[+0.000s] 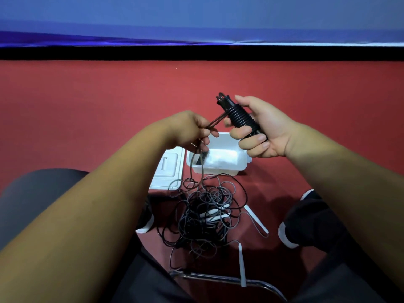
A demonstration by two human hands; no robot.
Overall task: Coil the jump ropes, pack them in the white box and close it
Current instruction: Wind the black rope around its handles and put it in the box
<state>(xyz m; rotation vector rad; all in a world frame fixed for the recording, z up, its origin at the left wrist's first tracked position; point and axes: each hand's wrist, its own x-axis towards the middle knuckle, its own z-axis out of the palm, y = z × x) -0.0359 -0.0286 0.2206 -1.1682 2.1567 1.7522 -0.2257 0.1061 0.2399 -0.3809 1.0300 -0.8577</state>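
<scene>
My right hand (263,130) grips a pair of black jump rope handles (239,115) with black cord wound tightly round them. My left hand (192,130) pinches the free doubled cord that runs to the handles, and the rest hangs down from it. Below the hands, an open white box (220,165) stands on the red floor with its lid (169,169) lying flat at its left. A tangled pile of black and grey ropes (205,217) with white handles (256,219) lies on the floor between my feet.
My knees and dark shoes (306,224) flank the rope pile. A metal chair frame (229,279) runs along the bottom edge. Red carpet stretches ahead to a black strip and a blue wall.
</scene>
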